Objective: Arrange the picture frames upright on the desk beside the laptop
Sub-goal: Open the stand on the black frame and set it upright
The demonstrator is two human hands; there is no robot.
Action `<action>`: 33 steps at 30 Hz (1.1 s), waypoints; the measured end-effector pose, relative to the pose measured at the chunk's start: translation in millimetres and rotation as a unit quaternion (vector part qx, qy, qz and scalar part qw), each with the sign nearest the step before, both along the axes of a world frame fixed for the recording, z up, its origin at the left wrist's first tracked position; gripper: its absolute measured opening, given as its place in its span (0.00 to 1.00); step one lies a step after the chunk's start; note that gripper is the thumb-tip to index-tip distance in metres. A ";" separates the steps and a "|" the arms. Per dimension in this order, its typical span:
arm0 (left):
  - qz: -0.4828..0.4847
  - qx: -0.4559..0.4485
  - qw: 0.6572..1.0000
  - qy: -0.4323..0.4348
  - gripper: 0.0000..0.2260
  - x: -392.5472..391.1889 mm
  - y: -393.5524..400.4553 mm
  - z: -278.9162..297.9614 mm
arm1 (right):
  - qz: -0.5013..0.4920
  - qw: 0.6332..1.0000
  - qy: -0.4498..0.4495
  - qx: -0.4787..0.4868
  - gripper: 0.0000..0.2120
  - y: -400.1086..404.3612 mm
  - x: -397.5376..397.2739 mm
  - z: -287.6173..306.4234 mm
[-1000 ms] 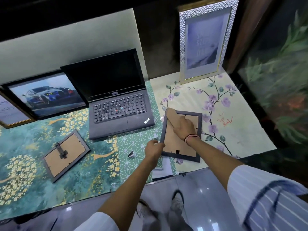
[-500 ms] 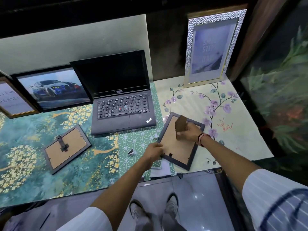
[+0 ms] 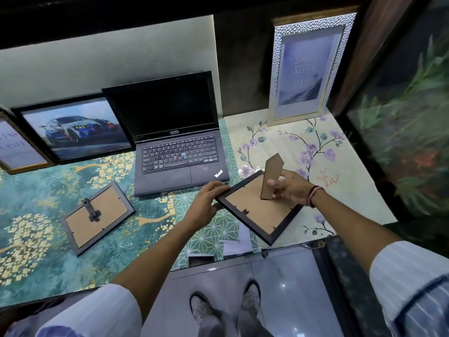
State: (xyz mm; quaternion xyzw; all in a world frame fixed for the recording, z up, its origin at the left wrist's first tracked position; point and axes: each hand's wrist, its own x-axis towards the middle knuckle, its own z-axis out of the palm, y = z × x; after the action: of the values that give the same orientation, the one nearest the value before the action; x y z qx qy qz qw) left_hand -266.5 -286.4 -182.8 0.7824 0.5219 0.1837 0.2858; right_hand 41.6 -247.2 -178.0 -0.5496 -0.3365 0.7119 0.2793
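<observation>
A dark picture frame [image 3: 252,210] is face down and lifted off the desk, right of the open black laptop [image 3: 175,142]. My left hand [image 3: 209,200] grips its left corner. My right hand [image 3: 289,188] holds its brown cardboard easel stand [image 3: 271,176], which is swung up from the back. Another dark frame [image 3: 98,216] lies face down on the left with its black stand flat. Three frames stand upright against the wall: a silver one [image 3: 308,66] at the back right, a car picture [image 3: 75,127] left of the laptop, and a text print [image 3: 17,147] at the far left.
The desk [image 3: 352,190] carries patterned mats and ends at a front edge just below my hands. Loose paper pieces [image 3: 235,244] lie at that edge. A dark panel with foliage [image 3: 408,117] closes the right side. My shoes show on the tiled floor below.
The frame has been raised off the desk and turned, and my right hand has swung its cardboard stand from flat to sticking up. My left hand stays on the frame's left corner.
</observation>
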 end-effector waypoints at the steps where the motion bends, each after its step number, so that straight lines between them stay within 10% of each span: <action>1: -0.002 0.002 1.000 -0.030 0.23 1.3 3.0 3.3 | -0.001 1.000 0.004 -0.004 0.16 -0.1 -0.3 0.0; 20: 0.095 -0.095 0.968 -0.214 0.10 72.2 62.2 59.7 | -0.154 0.984 0.084 -0.018 0.14 -5.5 58.2 8.3; 33: 0.076 -0.270 0.927 -0.249 0.12 96.5 92.0 49.6 | -0.104 0.990 -0.065 0.070 0.15 -38.0 67.8 -15.0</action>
State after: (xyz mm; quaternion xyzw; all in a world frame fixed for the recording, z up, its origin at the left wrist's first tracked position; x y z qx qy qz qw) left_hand -170.0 -194.4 -133.2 0.5626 0.5217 0.2462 0.5922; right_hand 109.4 -285.2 -193.0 -0.6057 -0.3435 0.6168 0.3671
